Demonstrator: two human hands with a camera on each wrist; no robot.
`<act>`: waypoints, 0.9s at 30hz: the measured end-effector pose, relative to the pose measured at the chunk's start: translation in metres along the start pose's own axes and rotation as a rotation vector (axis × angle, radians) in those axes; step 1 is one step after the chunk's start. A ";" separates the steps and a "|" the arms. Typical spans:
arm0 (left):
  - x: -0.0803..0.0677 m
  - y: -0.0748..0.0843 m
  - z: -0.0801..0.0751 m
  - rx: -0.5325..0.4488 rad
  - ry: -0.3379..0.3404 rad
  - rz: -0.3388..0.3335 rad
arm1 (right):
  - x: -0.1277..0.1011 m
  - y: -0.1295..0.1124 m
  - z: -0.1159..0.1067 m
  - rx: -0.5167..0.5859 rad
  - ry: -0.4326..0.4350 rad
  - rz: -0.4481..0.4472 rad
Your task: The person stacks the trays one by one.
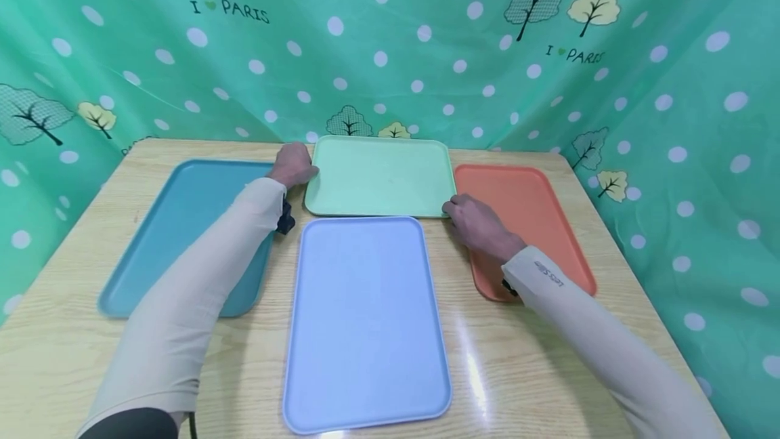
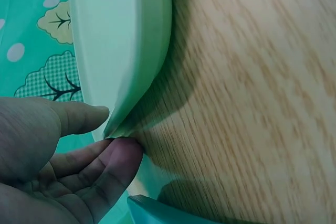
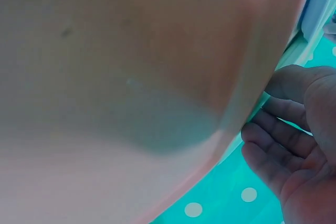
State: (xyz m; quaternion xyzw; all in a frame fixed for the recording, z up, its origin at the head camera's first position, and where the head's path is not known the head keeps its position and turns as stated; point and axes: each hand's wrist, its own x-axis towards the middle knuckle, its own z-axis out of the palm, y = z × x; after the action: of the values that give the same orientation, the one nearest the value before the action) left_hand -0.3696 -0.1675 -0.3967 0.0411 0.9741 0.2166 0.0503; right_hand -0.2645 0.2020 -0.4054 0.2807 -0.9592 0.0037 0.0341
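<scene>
Between both hands' grip, mint tray.

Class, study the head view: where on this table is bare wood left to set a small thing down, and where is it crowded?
Bare table shows along the near edge, either side of the pale blue tray. The middle is crowded: the left hand and right hand touch the green tray, hemmed by the teal tray and orange tray, with narrow gaps.

The scene is lit brightly and evenly from above. A white glare streak is seen on the table just right of the light blue tray. Soft shadows are cast beside the sleeves. Both wrist views are blurred; the head view's edges are bent.
</scene>
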 end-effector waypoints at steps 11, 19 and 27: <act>0.001 -0.003 0.001 0.036 0.009 -0.028 | 0.010 -0.003 0.003 -0.109 -0.014 -0.016; 0.001 0.003 0.001 0.046 -0.006 -0.071 | 0.012 -0.002 0.002 -0.199 -0.004 -0.023; 0.000 0.004 -0.001 0.007 -0.019 -0.096 | 0.010 -0.004 0.002 -0.211 -0.026 0.003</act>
State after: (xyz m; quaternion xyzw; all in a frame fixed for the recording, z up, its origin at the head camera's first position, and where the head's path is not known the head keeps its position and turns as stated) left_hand -0.3699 -0.1645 -0.3940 -0.0036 0.9752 0.2100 0.0698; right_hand -0.2709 0.1927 -0.4064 0.2741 -0.9550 -0.1010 0.0510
